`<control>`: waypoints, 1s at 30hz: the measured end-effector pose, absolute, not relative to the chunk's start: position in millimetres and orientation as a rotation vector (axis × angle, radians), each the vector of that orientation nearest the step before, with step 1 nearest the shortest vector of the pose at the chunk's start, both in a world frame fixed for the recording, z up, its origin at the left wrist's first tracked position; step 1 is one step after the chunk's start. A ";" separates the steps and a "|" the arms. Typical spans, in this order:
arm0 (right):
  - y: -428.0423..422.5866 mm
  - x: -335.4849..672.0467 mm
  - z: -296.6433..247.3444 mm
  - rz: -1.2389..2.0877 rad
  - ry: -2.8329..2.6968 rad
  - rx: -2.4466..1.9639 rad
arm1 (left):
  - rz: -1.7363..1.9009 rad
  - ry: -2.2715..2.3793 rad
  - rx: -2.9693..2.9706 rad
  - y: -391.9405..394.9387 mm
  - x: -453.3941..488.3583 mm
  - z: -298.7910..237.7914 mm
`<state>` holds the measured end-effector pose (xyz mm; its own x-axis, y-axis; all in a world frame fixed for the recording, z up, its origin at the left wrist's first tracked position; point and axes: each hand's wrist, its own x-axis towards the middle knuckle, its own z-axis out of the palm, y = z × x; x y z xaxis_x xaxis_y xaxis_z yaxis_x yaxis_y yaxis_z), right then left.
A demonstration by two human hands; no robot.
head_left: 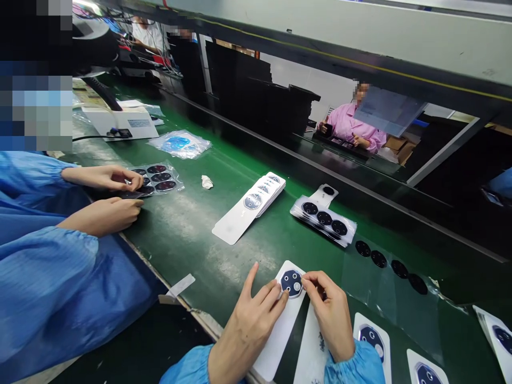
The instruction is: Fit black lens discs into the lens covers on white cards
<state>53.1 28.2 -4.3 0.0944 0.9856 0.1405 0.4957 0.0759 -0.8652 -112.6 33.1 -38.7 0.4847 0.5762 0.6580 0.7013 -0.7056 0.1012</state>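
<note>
In front of me lies a long white card with a dark, round camera lens piece near its far end, marked with pale rings. My left hand rests over the card, fingers spread, with fingertips touching the left edge of the lens piece. My right hand is closed in a pinch at the right edge of the piece. Whether a thin film is between those fingertips is too small to tell. Beneath my right hand lies a second white card, partly covered by it.
A stack of white cards lies beyond my hands, beside a pile with black lens discs. More discs lie on a clear sheet at right. At left, a co-worker's hands are over a disc sheet. A white scrap lies between.
</note>
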 end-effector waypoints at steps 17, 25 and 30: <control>24.9 52.1 -10.6 0.932 -1.370 -1.516 | -1.158 -1.108 -2.540 28.8 -114.2 -37.6; 27.6 43.4 -10.4 0.790 -1.593 -1.525 | -1.190 -1.134 -2.599 28.1 -114.9 -43.0; 28.4 45.5 -12.3 0.795 -1.616 -1.550 | -1.236 -1.133 -2.582 30.7 -114.1 -40.5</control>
<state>45.5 28.4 -12.3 0.0111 0.9954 0.0954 0.5320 0.0749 -0.8435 -114.1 30.7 -40.5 0.4074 0.5912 0.6960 0.6421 -0.7274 0.2420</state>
